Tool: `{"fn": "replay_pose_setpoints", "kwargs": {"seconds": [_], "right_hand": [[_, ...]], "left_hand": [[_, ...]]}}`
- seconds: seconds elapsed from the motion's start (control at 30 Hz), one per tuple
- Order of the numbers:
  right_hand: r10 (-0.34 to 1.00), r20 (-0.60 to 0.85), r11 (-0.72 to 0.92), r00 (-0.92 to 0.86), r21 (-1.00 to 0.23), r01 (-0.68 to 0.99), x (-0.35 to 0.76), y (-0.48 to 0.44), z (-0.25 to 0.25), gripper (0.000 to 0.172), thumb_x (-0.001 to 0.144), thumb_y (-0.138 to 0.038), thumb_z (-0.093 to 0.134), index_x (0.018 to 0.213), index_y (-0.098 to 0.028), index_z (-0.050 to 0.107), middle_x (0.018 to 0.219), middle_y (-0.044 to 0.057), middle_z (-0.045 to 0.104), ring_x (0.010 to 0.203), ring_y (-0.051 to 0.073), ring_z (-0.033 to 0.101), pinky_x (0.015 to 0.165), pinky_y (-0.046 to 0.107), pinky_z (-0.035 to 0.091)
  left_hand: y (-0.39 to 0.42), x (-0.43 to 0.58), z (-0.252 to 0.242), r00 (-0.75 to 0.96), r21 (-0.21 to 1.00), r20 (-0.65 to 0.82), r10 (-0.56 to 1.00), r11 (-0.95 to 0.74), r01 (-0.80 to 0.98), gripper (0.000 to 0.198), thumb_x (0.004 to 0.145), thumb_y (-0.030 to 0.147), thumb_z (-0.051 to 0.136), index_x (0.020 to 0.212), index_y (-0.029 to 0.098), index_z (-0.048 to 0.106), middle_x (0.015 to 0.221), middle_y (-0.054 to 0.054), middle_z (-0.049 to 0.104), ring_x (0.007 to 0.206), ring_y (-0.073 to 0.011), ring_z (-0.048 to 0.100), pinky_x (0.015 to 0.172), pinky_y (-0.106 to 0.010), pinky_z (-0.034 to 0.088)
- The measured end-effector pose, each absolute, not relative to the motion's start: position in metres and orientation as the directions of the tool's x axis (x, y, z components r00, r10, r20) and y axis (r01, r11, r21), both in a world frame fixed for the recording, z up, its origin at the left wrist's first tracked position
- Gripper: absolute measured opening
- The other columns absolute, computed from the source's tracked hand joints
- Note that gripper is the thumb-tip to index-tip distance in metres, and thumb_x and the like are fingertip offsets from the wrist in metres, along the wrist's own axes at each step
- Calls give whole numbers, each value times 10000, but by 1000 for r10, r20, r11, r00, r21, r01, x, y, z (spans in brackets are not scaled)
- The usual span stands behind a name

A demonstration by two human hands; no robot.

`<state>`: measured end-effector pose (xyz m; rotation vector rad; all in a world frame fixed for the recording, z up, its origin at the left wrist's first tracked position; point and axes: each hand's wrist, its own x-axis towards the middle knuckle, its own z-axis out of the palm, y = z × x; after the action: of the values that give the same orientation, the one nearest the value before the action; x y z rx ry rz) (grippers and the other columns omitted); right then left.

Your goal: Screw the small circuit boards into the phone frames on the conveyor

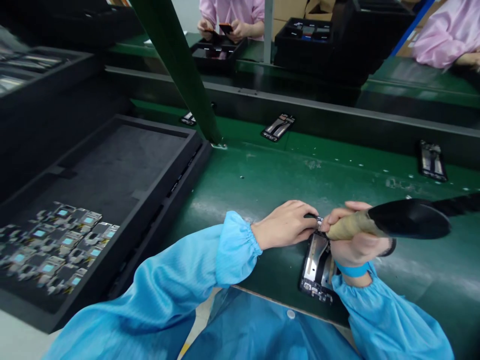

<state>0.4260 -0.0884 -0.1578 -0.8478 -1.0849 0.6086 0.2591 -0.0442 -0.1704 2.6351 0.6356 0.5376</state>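
Observation:
A phone frame (315,265) with bare metal inside lies on the green table near its front edge, under my hands. My left hand (288,223) is at its upper end, fingers bent and close together at a small part there; what they grip is too small to make out. Wrapped round the tan-covered handle of a black electric screwdriver (408,218), my right hand (356,235) sits over the frame's upper right side. The screwdriver's tip is hidden by the fingers, and a blue band circles my right wrist.
At left, a black tray (150,210) holds several small circuit boards (67,241). Phone frames (278,127) (432,160) lie along the table's back. A green post (180,70) rises behind. Two people in pink are across the table, beside black bins (303,52).

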Motion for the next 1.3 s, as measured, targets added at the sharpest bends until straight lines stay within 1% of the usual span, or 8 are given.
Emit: {"fn": "replay_pose_setpoints", "kwargs": {"seconds": [0.2, 0.33, 0.4, 0.57, 0.73, 0.83, 0.93, 1.3], "right_hand": [[785, 486, 529, 385, -848, -8, 431, -83, -147, 513, 908, -730, 630, 1086, -251, 673, 613, -12, 633, 404, 198, 560, 389, 331, 445], [682, 448, 564, 578, -826, -24, 461, -73, -131, 546, 894, -748, 590, 1041, -228, 669, 599, -22, 599, 380, 182, 517, 379, 336, 441], [603, 455, 565, 655, -823, 52, 478, -68, -129, 497, 914, -701, 582, 1008, -222, 673, 581, -22, 585, 366, 172, 503, 367, 316, 415], [640, 392, 491, 661, -870, 40, 493, -62, -137, 439, 959, -655, 583, 1033, -226, 643, 588, -30, 609, 365, 163, 528, 360, 287, 424], [712, 365, 464, 600, -886, -13, 489, -62, -144, 474, 955, -654, 633, 1079, -196, 628, 618, -30, 635, 377, 148, 549, 352, 265, 437], [729, 343, 435, 592, -900, -14, 490, -61, -147, 492, 950, -675, 635, 1068, -198, 619, 625, -32, 636, 381, 143, 555, 351, 259, 446], [748, 322, 412, 581, -911, -27, 491, -60, -148, 500, 949, -683, 633, 1055, -195, 612, 621, -31, 632, 373, 147, 552, 338, 260, 440], [591, 424, 545, 687, -837, 48, 483, -60, -154, 571, 872, -727, 701, 1036, -188, 607, 590, -17, 636, 383, 177, 565, 374, 299, 475]], "left_hand": [[-50, 259, -169, 819, 410, 306, 485, -844, 347, 248, 1090, 361, 619, 1221, 196, 749, 1389, -129, 678, 1282, -280, 631, 1113, -441, 500], [-83, 267, -169, 925, 337, 358, 131, -941, 2, 481, 1012, 634, 677, 1217, 203, 734, 1321, -113, 697, 1154, -268, 655, 1067, -426, 499], [-94, 271, -171, 949, 311, 309, 70, -950, -31, 509, 991, 627, 710, 1242, 185, 712, 1281, -103, 699, 1080, -256, 651, 1025, -421, 503], [-50, 280, -173, 897, 228, 229, 377, -917, 327, 222, 1077, 368, 646, 1205, 219, 749, 1124, -91, 685, 1046, -251, 616, 937, -399, 476], [29, 307, -175, 665, 197, 247, 705, -708, 678, 332, 1127, 275, 516, 1394, 274, 715, 1137, -95, 688, 1060, -251, 629, 924, -389, 478], [54, 325, -178, 639, 278, 249, 728, -686, 673, 411, 1110, 244, 522, 1507, 232, 628, 1414, -114, 678, 1313, -269, 609, 1115, -429, 472], [65, 339, -183, 678, 322, 223, 700, -709, 627, 447, 1121, 227, 473, 1554, 195, 579, 1636, -98, 564, 1531, -251, 493, 1302, -447, 344], [122, 326, -182, 560, 249, 205, 803, -596, 763, 455, 1135, 293, 474, 1580, 220, 536, 1699, -71, 499, 1604, -186, 420, 1370, -405, 260]]}}
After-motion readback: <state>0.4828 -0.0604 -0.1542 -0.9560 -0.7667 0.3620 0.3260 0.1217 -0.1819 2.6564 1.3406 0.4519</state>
